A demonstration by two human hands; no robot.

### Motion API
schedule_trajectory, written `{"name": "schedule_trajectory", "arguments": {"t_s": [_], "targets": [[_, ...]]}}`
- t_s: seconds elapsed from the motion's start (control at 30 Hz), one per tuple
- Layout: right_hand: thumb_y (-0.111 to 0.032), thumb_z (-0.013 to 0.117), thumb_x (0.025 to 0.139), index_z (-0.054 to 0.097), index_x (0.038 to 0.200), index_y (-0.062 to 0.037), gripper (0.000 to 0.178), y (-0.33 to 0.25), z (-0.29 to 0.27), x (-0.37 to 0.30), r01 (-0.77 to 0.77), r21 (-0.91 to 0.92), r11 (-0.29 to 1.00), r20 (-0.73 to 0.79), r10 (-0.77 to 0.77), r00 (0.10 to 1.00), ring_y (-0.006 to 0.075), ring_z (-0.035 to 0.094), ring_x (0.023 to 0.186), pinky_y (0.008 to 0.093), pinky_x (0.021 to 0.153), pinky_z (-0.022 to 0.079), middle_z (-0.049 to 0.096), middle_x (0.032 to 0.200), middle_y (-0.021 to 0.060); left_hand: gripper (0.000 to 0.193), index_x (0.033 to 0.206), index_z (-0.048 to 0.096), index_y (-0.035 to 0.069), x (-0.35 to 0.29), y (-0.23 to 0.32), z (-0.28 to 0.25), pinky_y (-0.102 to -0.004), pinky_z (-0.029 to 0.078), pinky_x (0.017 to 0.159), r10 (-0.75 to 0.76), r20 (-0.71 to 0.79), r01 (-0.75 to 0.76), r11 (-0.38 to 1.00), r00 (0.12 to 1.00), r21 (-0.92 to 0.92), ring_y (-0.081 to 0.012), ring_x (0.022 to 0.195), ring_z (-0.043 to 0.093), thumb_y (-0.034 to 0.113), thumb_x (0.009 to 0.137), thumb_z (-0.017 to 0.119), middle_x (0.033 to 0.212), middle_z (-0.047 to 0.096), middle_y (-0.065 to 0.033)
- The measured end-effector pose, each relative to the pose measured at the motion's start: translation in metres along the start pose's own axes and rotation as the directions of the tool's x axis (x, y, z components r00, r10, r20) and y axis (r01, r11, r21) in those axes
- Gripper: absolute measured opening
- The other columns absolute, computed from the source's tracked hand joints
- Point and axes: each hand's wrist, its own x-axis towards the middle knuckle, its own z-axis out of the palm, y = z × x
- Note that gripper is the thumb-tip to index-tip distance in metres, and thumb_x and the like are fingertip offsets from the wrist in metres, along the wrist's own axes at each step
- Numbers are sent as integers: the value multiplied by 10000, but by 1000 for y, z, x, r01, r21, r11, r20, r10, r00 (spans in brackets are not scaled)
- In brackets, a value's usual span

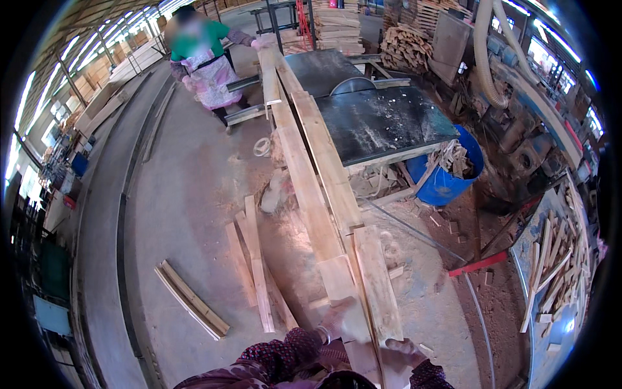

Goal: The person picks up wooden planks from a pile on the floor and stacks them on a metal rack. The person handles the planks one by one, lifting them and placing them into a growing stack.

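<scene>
Two long pale wooden boards run side by side from close to my body away along the left edge of a black saw table [382, 123]. My left hand [334, 319], somewhat blurred, grips the left board [301, 175] by its outer edge. My right hand [405, 353] is closed on the near end of the right board [379, 285], thumb side over the wood. A dark narrow gap separates the two boards. Both seem made of pieces joined end to end. At the far end, a co-worker [204, 58] in a green top and pink apron has one hand on the boards.
Loose wooden strips [256, 266] lie on the floor left of the boards, with another pair [191, 301] further left. A blue barrel [450, 175] of offcuts stands beside the saw table. At the right, a metal-edged surface bears scrap sticks [551, 259]. Stacked timber [337, 26] stands behind.
</scene>
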Motion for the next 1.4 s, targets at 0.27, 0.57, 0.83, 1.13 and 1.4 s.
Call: {"name": "schedule_trajectory", "arguments": {"t_s": [0.27,0.57,0.83,1.13,1.4], "targets": [[-482,819,727,612,1220,27,739,4,27,-2,33,-5,999,6,-33,999,166,604,949,307,858,474,657,1108,68,416,1283,576,5,-23,-41,-6,-350,448,1039,-517,220,519,552,827,-653,-238,1169,590,153,897,625,1264,621,-99],[-496,818,720,603,1233,30,766,4,31,-10,38,-34,999,15,-38,999,171,606,957,307,857,475,653,1117,70,427,1283,583,5,-29,-43,-3,-337,418,1040,-570,292,486,222,768,-845,-193,1202,548,230,921,622,1250,626,-86],[-535,808,710,582,1262,36,826,32,18,9,72,-24,997,19,-72,997,189,618,964,319,865,484,649,1121,89,356,1222,618,16,-24,-14,-17,-328,480,952,-413,-62,239,636,909,-734,-186,1081,611,204,920,628,1172,653,-79],[-530,814,700,590,1263,29,824,112,-20,-13,6,99,995,77,-13,997,194,614,1000,330,900,473,651,1142,85,209,1123,622,133,-87,-10,18,-325,533,783,-725,469,567,-132,504,-813,-169,928,644,170,920,592,1052,640,-23],[-520,820,695,606,1253,19,804,178,-33,-17,62,210,976,148,-95,984,192,607,1031,334,923,460,654,1153,75,321,1121,596,77,-167,72,46,-353,542,760,-767,357,671,127,533,-730,-185,827,655,334,931,627,937,662,-47]]}}
